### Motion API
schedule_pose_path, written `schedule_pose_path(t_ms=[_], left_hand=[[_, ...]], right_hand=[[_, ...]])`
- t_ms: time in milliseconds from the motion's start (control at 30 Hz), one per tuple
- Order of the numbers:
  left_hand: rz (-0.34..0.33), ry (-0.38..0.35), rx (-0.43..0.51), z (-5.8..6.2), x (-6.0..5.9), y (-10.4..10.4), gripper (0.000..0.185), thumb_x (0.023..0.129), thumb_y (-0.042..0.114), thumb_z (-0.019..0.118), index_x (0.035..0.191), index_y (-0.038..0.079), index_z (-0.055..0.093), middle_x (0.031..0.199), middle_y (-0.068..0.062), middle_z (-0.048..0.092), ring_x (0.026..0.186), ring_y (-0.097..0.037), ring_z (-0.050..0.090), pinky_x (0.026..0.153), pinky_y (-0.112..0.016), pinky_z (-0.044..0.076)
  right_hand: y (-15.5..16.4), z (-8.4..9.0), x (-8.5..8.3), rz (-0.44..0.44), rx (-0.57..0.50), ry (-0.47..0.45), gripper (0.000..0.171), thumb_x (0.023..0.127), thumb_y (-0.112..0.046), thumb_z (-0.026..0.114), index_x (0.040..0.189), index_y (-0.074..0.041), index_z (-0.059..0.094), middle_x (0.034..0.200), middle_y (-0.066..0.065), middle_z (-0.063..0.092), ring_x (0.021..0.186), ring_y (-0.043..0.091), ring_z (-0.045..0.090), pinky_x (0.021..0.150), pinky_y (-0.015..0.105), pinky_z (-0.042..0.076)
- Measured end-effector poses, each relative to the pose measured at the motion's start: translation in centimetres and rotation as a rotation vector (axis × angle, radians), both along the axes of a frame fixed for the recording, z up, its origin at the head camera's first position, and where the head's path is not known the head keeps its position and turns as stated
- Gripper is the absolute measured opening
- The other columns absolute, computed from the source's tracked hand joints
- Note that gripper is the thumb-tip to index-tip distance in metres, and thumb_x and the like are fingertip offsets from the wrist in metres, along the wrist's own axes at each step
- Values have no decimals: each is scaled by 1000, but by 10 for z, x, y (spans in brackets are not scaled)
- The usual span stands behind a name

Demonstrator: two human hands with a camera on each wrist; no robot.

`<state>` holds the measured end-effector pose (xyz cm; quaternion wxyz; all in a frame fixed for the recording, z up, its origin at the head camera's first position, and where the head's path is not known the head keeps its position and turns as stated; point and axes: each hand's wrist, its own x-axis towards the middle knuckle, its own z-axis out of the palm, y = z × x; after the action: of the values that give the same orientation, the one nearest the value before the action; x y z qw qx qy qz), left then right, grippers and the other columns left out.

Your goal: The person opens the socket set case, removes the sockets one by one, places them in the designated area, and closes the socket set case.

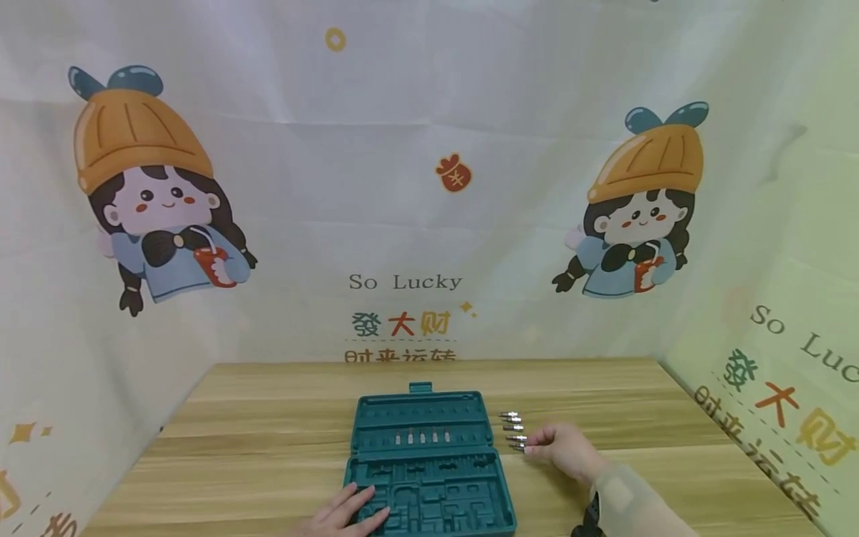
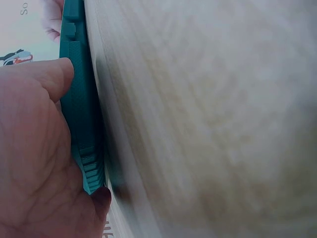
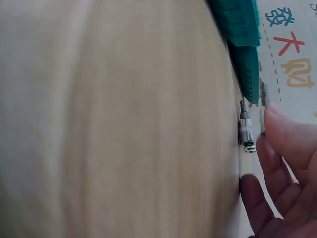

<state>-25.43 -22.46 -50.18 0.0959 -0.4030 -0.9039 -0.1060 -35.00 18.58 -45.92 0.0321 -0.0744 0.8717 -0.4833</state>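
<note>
A teal plastic tool case (image 1: 429,496) lies unfolded on the wooden table, with several small metal bits (image 1: 423,438) standing in a row in its far half. Fingers outstretched, my left hand (image 1: 338,514) rests on the case's near left corner; in the left wrist view its thumb (image 2: 62,74) touches the case's side wall. To the right of the case, my right hand (image 1: 564,447) pinches a metal socket bit (image 3: 264,91) between thumb and index finger. Close beside that bit, other socket bits (image 3: 245,126) lie on the table.
Loose socket bits (image 1: 513,427) form a short column along the right side of the case. Behind the wooden table (image 1: 268,418) hangs a pale printed cloth (image 1: 403,186) with cartoon figures and lettering; it continues along both sides.
</note>
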Motion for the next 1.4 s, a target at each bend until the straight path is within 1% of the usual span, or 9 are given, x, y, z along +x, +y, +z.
schedule_pose_path(t_ms=[367,567,733,867,1000,1100,1233,1300,1400], left_hand=[[-17,-102,1,5,0,-2,55,97,55,46,147,35,40,147,-10,42,126,-44,44,87,-41,51],[-10,-110,-4,7,0,-2,55,97,57,44,147,35,40,148,-9,41,127,-44,43,87,-43,51],[-14,-149,-7,10,0,-3,55,96,57,45,147,36,39,148,-8,41,128,-43,43,89,-44,49],[-55,-106,-17,11,-5,-4,55,97,55,46,146,32,43,142,-11,47,122,-44,48,89,-44,49],[-146,-44,-44,16,-15,-2,56,99,50,47,141,14,51,132,-19,52,113,-45,53,87,-42,50],[-178,-100,-79,22,-21,1,55,99,45,48,138,5,53,130,-23,52,114,-45,52,88,-42,48],[-114,-310,-111,30,-22,4,56,98,43,51,142,7,48,138,-21,45,125,-44,43,97,-43,43],[-80,-372,-108,33,-20,5,57,98,43,52,143,9,47,139,-20,44,128,-45,40,99,-44,41],[-68,-393,-90,35,-20,6,56,99,41,52,143,7,47,139,-22,43,128,-47,39,100,-45,41]], right_hand=[[-5,-6,0,-70,42,34,11,75,-2,79,78,-2,68,78,0,63,76,16,53,70,32,42],[-6,-6,2,-68,69,55,13,73,0,79,77,-1,67,75,0,63,73,15,52,68,31,41],[-7,-5,2,-71,77,58,15,71,1,80,77,-1,67,75,-1,63,73,15,53,69,31,40],[-7,-6,2,-81,76,54,17,69,1,81,79,-1,67,75,-1,63,73,15,53,69,31,41],[-6,-5,3,-90,63,40,18,70,1,82,81,-1,67,76,0,62,73,15,54,68,31,41],[-6,-2,4,-104,35,15,19,71,0,81,82,-1,66,78,2,62,74,17,54,67,31,42],[-10,6,4,-122,12,-6,17,75,-5,80,84,-2,66,80,3,63,75,18,54,67,31,41],[-14,13,3,-121,21,4,15,78,-8,79,85,-3,66,82,3,63,76,18,54,67,32,42],[-22,23,0,-103,36,22,14,82,-13,77,87,-4,67,83,3,64,77,18,56,67,34,44]])
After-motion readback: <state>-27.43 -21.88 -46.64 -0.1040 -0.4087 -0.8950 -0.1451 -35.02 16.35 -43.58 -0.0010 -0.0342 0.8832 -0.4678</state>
